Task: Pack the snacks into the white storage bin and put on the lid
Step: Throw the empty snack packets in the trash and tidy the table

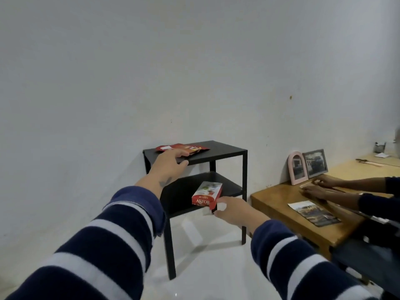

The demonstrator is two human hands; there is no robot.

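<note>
Your left hand (pixel 170 164) reaches out over the front edge of the black side table (pixel 225 151), fingers spread and loose, the fingertips resting at the near edge of the red snack packets (pixel 184 148) that lie flat on the table's top surface; the hand is not closed on anything. Your right hand (pixel 233 210) sits lower, in front of the table's lower shelf (pixel 220 185), and pinches a red and white Astor snack box (pixel 207 195) by its lower right corner, thumb on the near face, the box tilted with its top leaning away from you. The box is held in the air just in front of the shelf (whether it touches the shelf edge, you cannot tell). Both your sleeves are dark blue with white stripes.

The white storage bin and its lid are not visible in this view. To the right a low wooden table (pixel 279 198) carries a pink arched frame (pixel 298 167), a dark picture frame (pixel 315 163) beside it and a printed photo (pixel 313 213) lying flat. Another person's hands (pixel 318 187) rest on that table, well apart from yours
</note>
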